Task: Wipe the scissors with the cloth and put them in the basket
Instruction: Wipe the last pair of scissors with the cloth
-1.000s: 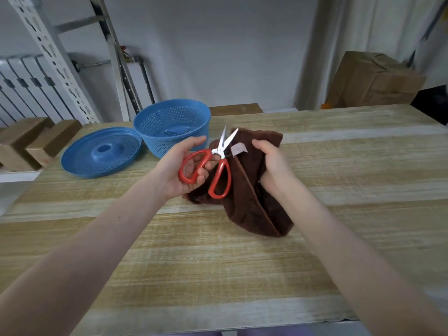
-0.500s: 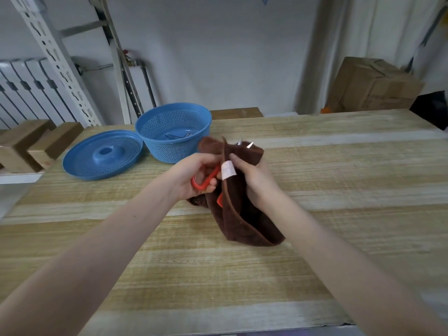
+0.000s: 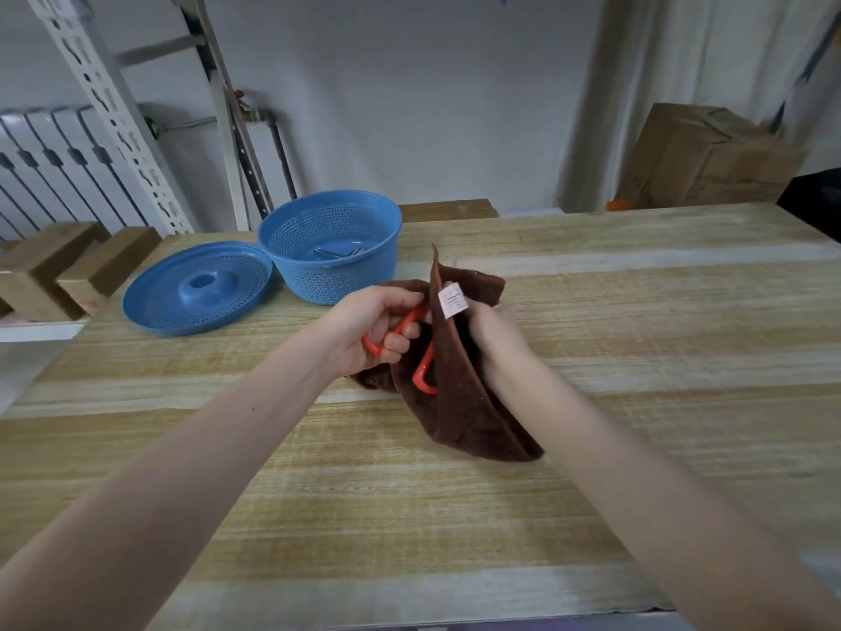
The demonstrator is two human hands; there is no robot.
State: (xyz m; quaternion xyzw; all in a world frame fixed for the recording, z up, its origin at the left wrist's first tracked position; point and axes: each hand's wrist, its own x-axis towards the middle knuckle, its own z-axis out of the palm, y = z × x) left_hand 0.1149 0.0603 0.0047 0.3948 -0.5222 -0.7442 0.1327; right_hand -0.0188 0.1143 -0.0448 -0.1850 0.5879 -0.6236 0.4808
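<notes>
Scissors (image 3: 421,357) blades hidden inside cloth (image 3: 464,403).

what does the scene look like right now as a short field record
left hand: grips a red handle loop of the scissors
right hand: holds the cloth folded over the scissors
scissors: handles showing, blades hidden in the cloth
cloth: brown, white tag up, lower end on the table
basket: blue, upright, open, behind the hands; something metal inside, too small to tell
lid: blue, flat on the table beside the basket
task stage: wiping; scissors not yet in the basket
</notes>
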